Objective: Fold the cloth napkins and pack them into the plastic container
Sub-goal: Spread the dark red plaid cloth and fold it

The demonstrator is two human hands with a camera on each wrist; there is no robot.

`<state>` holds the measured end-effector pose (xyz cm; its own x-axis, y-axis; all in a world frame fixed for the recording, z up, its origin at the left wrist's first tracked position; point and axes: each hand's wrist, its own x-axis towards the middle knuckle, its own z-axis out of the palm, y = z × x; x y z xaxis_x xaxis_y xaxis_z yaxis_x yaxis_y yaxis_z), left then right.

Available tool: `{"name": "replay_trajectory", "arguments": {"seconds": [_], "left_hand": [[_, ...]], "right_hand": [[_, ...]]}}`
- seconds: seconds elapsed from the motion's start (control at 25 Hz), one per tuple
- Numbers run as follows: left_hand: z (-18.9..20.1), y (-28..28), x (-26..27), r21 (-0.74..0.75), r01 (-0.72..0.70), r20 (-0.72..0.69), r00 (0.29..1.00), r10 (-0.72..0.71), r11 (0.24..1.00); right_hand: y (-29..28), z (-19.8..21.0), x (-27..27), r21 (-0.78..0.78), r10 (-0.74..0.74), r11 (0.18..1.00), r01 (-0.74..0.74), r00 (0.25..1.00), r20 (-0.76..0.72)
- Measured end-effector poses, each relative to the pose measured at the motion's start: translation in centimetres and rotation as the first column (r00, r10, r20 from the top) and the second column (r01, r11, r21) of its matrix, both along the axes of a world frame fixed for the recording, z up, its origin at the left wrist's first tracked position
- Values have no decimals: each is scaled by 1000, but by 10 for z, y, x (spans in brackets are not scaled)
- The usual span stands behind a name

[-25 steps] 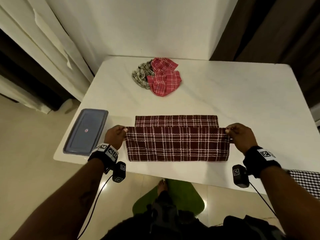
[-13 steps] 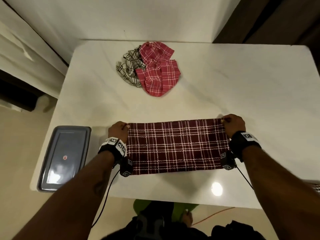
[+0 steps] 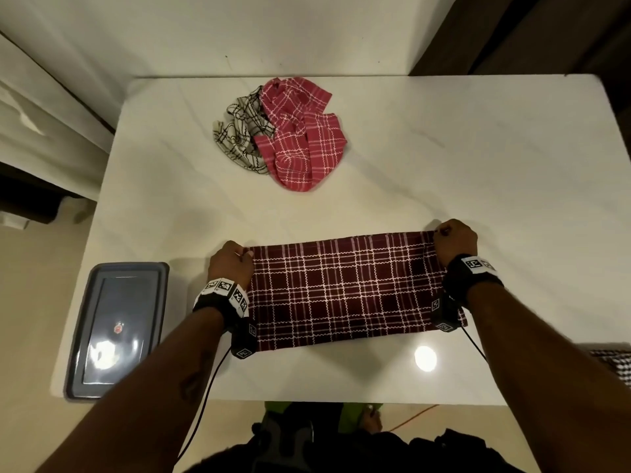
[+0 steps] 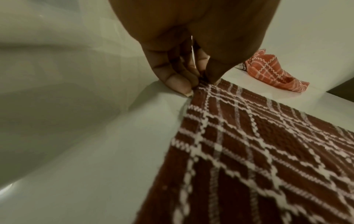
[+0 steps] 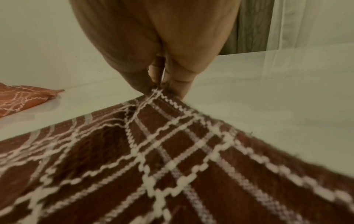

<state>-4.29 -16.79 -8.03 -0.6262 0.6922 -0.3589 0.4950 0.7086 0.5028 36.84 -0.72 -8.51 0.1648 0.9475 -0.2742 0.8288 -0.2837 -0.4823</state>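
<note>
A dark maroon plaid napkin [image 3: 345, 291] lies folded in half as a wide rectangle near the table's front edge. My left hand [image 3: 232, 259] pinches its far left corner [image 4: 203, 84] between thumb and fingers. My right hand [image 3: 452, 238] pinches the far right corner [image 5: 158, 91] the same way. A grey plastic container [image 3: 117, 327] with a clear-panelled lid sits at the front left corner of the table. A crumpled red plaid napkin [image 3: 304, 138] and a cream plaid napkin [image 3: 239, 138] lie together at the back.
The white table [image 3: 478, 165] reaches the wall at the back and ends just behind my wrists at the front. A black-and-white checked cloth [image 3: 614, 363] shows at the right edge. Wrist camera cables hang off the front edge.
Both hands carried the napkin's near layer away from me until it covered the far strip, so the top edges now line up. The head view moved closer and more overhead.
</note>
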Motion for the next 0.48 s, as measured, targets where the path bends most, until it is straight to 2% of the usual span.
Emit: {"name": "replay_trajectory", "arguments": {"seconds": [0.12, 0.2, 0.28, 0.32, 0.36, 0.44, 0.48], "left_hand": [[3, 1, 8, -42, 20, -91, 996, -23, 999], [-1, -2, 15, 3, 57, -234, 971, -55, 998], [-9, -4, 27, 83, 271, -430, 878, -211, 959], [-12, -6, 38, 101, 432, -483, 809, -335, 896], [-15, -7, 52, 75, 591, -499, 719, -483, 803], [-23, -11, 84, -83, 810, -451, 489, -747, 581], [-27, -11, 95, -162, 855, -424, 391, -817, 493]], "right_hand": [[0, -1, -4, -67, 61, 996, -54, 993, 99], [-6, 4, -11, -96, 116, 991, -93, 953, 279], [-18, 12, -26, -80, 218, 976, -203, 885, 412], [-27, 16, -37, -78, 304, 951, -299, 857, 417], [-39, 17, -53, -95, 427, 899, -427, 812, 397], [-75, 12, -91, -189, 711, 697, -692, 631, 312], [-92, 6, -109, -258, 812, 580, -773, 523, 259]]}}
